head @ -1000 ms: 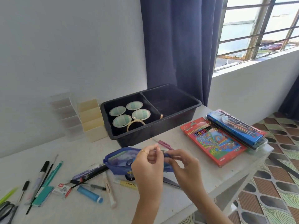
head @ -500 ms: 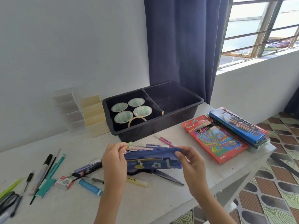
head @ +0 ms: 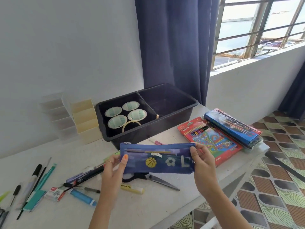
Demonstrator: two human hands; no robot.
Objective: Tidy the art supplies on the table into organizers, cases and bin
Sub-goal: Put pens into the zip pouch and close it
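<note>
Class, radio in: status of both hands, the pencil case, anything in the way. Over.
Left hand and right hand grip the blue pencil case by its ends. Zip looks closed. Below it, scissors lie on the table.

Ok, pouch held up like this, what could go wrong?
Left hand and right hand hold the blue fabric pencil pouch by its ends; a slip could drop it. Black-handled scissors lie on the white table below, so setting it down may hide the blades. The long blue box sits near the table's corner, easy to knock.
</note>
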